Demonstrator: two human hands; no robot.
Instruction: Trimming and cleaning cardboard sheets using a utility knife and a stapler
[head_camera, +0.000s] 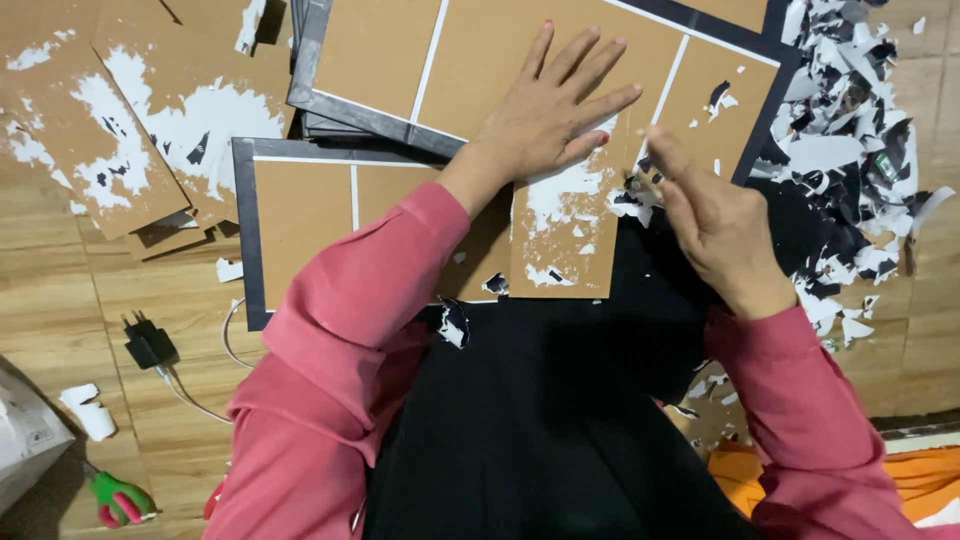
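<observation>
My left hand (550, 105) lies flat, fingers spread, pressing down on a brown cardboard piece (562, 240) with white paper remnants stuck to it. My right hand (705, 215) is at that piece's right edge, fingers pinched on a scrap of torn black-and-white paper (632, 195). Under them lie brown boards with black borders and white lines (300, 215), one overlapping another (400, 50). I wear pink sleeves and a black garment covers my lap.
A heap of torn black and white paper scraps (850, 150) sits at the right. Peeled brown boards (120, 120) are stacked at upper left. A black charger with cable (150, 345), a paper roll (88, 410) and green-pink scissors (118, 498) lie on the wooden floor.
</observation>
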